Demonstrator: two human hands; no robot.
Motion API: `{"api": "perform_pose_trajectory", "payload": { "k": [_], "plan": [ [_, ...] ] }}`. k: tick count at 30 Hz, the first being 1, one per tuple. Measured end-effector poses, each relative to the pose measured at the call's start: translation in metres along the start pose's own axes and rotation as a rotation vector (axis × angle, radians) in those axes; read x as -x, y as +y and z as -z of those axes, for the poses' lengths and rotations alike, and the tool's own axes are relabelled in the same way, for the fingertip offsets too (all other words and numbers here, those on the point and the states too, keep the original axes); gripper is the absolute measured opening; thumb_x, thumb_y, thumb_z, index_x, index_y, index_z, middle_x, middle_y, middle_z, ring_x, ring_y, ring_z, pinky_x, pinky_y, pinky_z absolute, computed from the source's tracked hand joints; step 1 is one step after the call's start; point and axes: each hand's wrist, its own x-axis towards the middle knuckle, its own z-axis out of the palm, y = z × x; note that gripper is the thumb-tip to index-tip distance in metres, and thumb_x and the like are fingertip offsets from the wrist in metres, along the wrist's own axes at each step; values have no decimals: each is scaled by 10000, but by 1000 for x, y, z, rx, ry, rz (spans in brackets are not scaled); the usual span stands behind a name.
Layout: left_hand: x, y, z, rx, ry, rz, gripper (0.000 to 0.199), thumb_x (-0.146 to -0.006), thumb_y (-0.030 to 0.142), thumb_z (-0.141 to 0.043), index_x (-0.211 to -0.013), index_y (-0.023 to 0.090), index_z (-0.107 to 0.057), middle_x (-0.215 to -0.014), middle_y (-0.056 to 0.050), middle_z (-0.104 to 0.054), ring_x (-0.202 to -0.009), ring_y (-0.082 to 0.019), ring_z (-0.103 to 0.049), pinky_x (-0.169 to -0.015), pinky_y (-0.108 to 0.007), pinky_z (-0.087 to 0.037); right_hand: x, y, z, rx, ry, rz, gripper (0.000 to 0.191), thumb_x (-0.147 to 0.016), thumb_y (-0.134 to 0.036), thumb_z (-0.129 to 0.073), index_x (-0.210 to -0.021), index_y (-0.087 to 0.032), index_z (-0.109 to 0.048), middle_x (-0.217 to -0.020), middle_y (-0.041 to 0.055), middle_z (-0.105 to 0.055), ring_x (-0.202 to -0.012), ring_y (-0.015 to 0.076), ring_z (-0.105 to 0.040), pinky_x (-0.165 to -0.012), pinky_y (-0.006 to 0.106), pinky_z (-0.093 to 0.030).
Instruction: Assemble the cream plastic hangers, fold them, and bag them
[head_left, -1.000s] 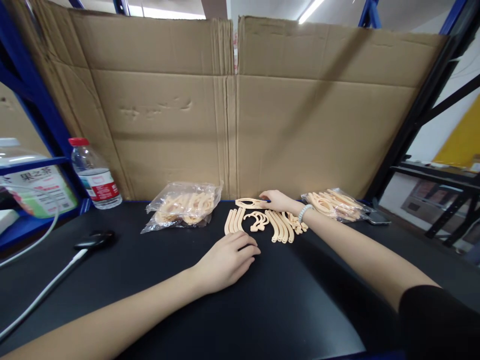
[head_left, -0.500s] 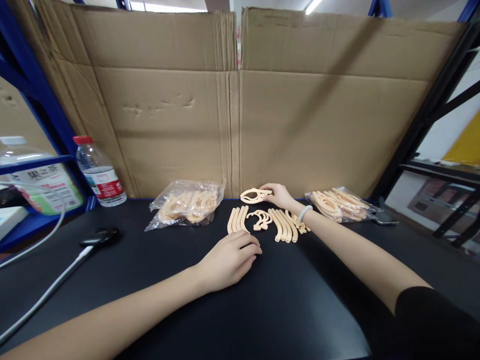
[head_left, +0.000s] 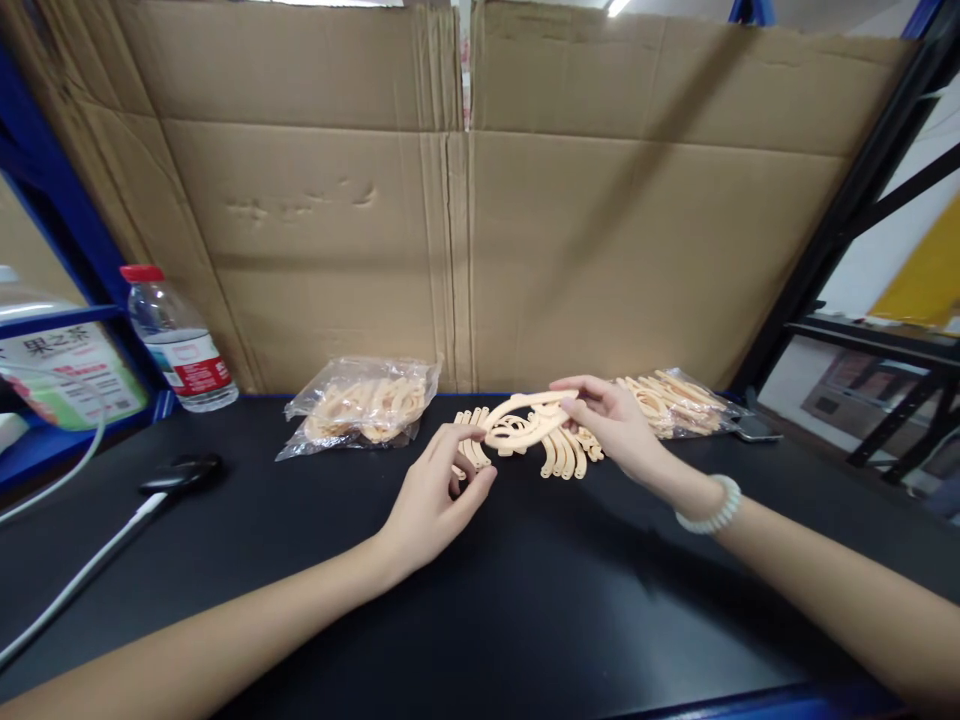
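My right hand (head_left: 611, 420) pinches the right end of a beige plastic oval frame piece (head_left: 517, 436), holding it above the table. My left hand (head_left: 435, 490) is at the piece's left tip, thumb and fingers curved apart; whether a fingertip touches the piece I cannot tell. Behind and below lie several curved beige strips (head_left: 564, 455) in a row. More strips (head_left: 478, 455) lie to the left, partly covered by my left fingers. Between these groups, small hooked beige parts (head_left: 512, 448) are mostly hidden by the held piece.
Clear bags of beige parts lie on the left (head_left: 367, 405) and right (head_left: 679, 402). A water bottle (head_left: 184, 345) stands at the back left, near a black device with a white cable (head_left: 180, 474). A phone (head_left: 756, 430) lies far right. Cardboard (head_left: 337, 230) walls the back.
My right hand has brought the oval piece nearer to me, off the back of the table. My left hand has lifted and opened beside the piece's left end. The view has shifted slightly.
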Motion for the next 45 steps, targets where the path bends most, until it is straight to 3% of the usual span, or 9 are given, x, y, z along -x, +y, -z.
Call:
{"api": "perform_pose_trajectory", "payload": {
  "k": [7,11,14,20,26,30,35,40,45],
  "plan": [
    [3,14,-4,-50,23,13,332,-880,311,-588,-1194,223,-528,-985,-34,-522,-646,-118,-520,-536,-239,-441,42,-12,-14,200,-162,279,154,-934,-252,-543,-1037,-218,-654,-977,65,-666,-843,174,-625,-706,312,-521],
    [4,13,-5,-66,-146,-97,193,-948,275,-489,-1112,220,-575,-940,-23,-554,-624,-112,-491,-586,-245,-428,49,-13,-17,245,-181,389,156,-935,-203,-544,-1052,-224,-645,-981,64,-669,-919,188,-622,-801,344,-513],
    [5,11,-8,-75,-169,-102,149,-959,253,-465,-1055,208,-569,-885,-16,-588,-658,-127,-516,-599,-245,-417,51,-11,-16,192,-186,325,203,-917,-188,-560,-1107,-232,-616,-1003,58,-657,-890,177,-629,-771,325,-528],
    [7,9,-7,39,-20,20,154,-967,315,-455,-1067,213,-513,-760,21,-550,-619,-132,-522,-562,-248,-409,47,-5,-11,132,-197,152,276,-899,-230,-585,-1174,-230,-607,-927,46,-635,-819,171,-622,-730,321,-536],
    [7,4,-6,201,161,146,189,-976,353,-448,-1104,216,-467,-922,-14,-595,-778,-158,-588,-652,-269,-469,46,-8,-7,342,-242,158,133,-905,-199,-544,-897,-200,-677,-879,53,-642,-824,185,-592,-699,325,-475],
    [6,-2,-7,294,173,155,154,-993,361,-399,-989,220,-459,-883,-1,-554,-716,-136,-544,-609,-254,-449,43,-4,-5,261,-136,117,138,-912,-278,-546,-827,-198,-620,-808,27,-616,-746,165,-561,-691,324,-455],
    [5,-2,-6,287,170,157,174,-993,364,-389,-928,217,-456,-834,7,-535,-690,-139,-520,-588,-251,-428,37,3,-3,-139,70,-86,243,-858,-417,-620,-793,-204,-520,-768,-3,-550,-666,130,-543,-588,267,-481],
    [5,7,-5,162,-31,75,158,-980,341,-419,-911,211,-478,-792,18,-514,-667,-135,-488,-628,-263,-423,38,4,-8,-285,10,-135,272,-792,-398,-710,-784,-200,-524,-705,-20,-573,-607,113,-568,-582,265,-518],
    [2,10,-5,146,-290,-102,72,-916,259,-514,-921,211,-460,-1107,-70,-547,-1030,-200,-526,-900,-346,-433,46,4,-17,-255,-88,-81,205,-769,-309,-747,-792,-195,-579,-763,-7,-635,-655,123,-624,-642,280,-541]
  ]
}}
